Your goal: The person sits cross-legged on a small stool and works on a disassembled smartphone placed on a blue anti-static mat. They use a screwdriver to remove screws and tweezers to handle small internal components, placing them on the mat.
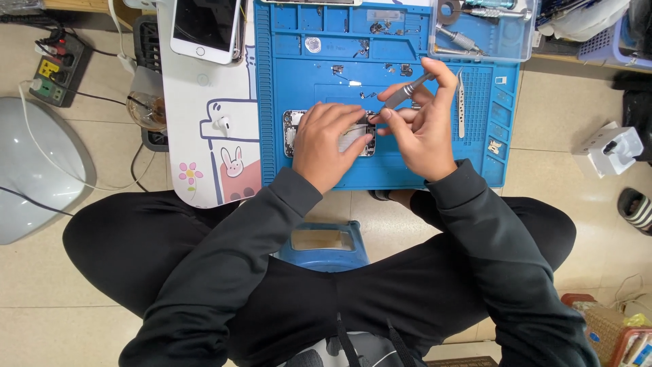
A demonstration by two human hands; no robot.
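Note:
An opened phone body [293,129] lies on a blue repair mat [380,170]. My left hand [326,143] rests flat on top of it and hides most of its inside. My right hand [424,129] grips a grey metal screwdriver [405,92], its tip pointing down at the phone's upper right corner beside my left fingertips. Small screws and metal parts [380,28] sit in the mat's top compartments.
Metal tweezers [460,109] lie on the mat to the right of my hand. A clear tray with tools [489,30] stands at the top right. A white phone [204,27] lies face up on a white cartoon mat [204,136] with an earbud [223,124]. A power strip [58,68] is on the floor at left.

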